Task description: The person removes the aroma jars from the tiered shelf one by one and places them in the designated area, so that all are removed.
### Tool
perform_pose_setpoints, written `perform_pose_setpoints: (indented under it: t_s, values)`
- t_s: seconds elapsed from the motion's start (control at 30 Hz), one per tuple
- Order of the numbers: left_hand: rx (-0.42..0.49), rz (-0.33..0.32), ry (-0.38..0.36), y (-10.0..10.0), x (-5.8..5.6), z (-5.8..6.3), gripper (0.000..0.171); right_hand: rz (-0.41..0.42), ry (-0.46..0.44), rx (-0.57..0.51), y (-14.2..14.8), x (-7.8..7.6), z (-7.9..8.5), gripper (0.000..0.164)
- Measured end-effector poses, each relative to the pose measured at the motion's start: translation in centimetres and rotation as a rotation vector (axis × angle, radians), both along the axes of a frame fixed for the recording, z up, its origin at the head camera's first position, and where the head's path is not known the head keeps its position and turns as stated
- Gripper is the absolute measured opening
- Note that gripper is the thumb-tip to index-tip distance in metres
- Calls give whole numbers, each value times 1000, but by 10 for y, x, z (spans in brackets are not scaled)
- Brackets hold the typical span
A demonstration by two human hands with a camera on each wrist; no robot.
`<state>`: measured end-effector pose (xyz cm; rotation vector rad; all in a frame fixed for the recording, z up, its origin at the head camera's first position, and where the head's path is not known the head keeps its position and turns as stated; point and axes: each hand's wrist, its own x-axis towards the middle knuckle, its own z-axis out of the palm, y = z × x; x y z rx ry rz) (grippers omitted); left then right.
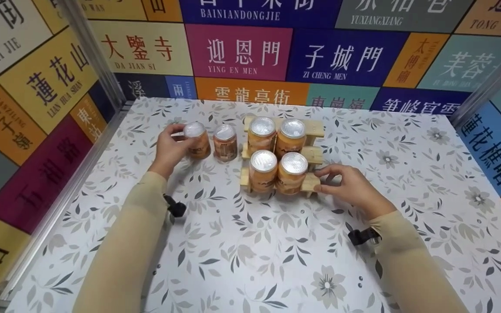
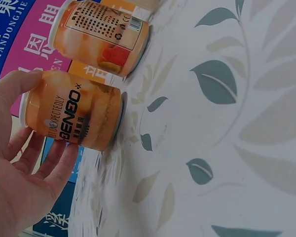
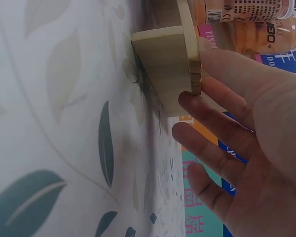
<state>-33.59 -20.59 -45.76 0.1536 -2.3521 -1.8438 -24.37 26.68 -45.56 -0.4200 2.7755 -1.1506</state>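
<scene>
My left hand (image 1: 170,150) grips an orange can (image 1: 198,145) with a silver lid, which stands upright on the table. The left wrist view shows the thumb on one side of this can (image 2: 71,108) and the fingers on the other. A second orange can (image 1: 225,145) stands just right of it. Further right, a stepped wooden rack (image 1: 313,155) carries several upright orange cans (image 1: 263,176) in two columns. At the right end of its front step, my right hand (image 1: 348,187) pinches the board (image 3: 195,59) between thumb and fingers.
A white tabletop with a grey leaf and flower print (image 1: 250,265) lies under everything. Colourful panels with Chinese lettering (image 1: 239,52) rise behind the table and along both sides. A black wrist camera (image 1: 175,206) sits on the left wrist, another (image 1: 361,237) on the right.
</scene>
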Motion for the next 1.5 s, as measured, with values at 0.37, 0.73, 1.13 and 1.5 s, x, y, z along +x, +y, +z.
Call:
perform_pose_setpoints:
  t_s: [0.37, 0.73, 1.13, 1.5]
  values:
    - [11, 11, -38, 2, 3, -3, 57, -14, -51, -12, 1, -1, 1, 40]
    - [-154, 52, 35, 4, 7, 12, 66, -5, -51, -27, 1, 0, 0, 39]
    - [-66, -49, 272, 38, 17, 45, 59, 8, -1, -24, 0, 0, 0, 36]
    - [23, -235, 329, 91, 34, 61, 57, 11, -3, -31, 1, 0, -1, 38]
